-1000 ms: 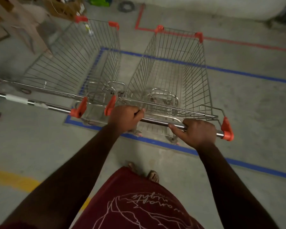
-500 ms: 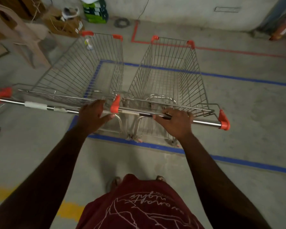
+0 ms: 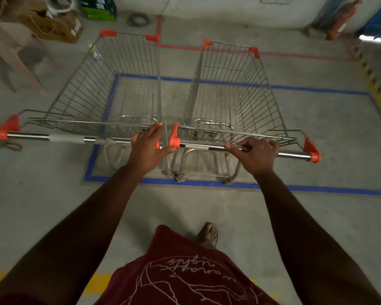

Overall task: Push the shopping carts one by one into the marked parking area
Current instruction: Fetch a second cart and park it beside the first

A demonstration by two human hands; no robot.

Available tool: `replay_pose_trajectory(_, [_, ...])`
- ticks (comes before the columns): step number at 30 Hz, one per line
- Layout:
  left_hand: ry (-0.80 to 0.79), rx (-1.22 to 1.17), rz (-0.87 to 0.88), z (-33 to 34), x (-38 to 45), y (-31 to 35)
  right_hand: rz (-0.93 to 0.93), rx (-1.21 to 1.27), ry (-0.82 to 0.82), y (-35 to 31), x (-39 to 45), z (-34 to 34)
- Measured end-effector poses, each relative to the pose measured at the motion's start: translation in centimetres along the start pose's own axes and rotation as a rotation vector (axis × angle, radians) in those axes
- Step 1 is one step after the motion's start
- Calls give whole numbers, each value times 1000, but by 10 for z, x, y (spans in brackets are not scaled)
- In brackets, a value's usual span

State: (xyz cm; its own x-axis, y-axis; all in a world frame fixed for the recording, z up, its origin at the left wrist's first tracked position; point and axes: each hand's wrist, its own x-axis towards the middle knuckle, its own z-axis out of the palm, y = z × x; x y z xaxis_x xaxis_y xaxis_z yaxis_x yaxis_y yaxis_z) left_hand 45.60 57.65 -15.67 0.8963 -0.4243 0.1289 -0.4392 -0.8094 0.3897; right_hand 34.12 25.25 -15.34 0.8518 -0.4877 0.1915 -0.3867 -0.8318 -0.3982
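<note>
Two wire shopping carts with orange corner caps stand side by side. The left cart [image 3: 110,89] straddles the left line of the blue tape rectangle [image 3: 207,183]. The right cart [image 3: 235,95] stands inside it. My left hand [image 3: 146,148] holds the right end of the left cart's handle [image 3: 66,137], fingers over the bar and thumb stretched towards the right cart's orange cap. My right hand [image 3: 256,154] grips the middle of the right cart's handle [image 3: 293,154].
A plastic chair [image 3: 13,47] and cardboard boxes [image 3: 53,23] stand at the back left. Red tape [image 3: 295,55] runs along the floor behind the carts, and yellow-black striping [image 3: 376,91] edges the right side. A wall closes off the back. Yellow floor paint [image 3: 99,282] lies near my feet.
My left hand left the right cart's handle, crossed to the left cart's handle and slid to its right end. Both handles now line up. My right hand kept its grip.
</note>
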Motion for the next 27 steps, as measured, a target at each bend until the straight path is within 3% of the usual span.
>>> replay_pose_trajectory(15, [14,-95,97,-5,2,-12,-36,60,-112,1,9,0])
replay_pose_trajectory(27, [-104,45,66,-11,6,-3,-127,71,-30,3,4,5])
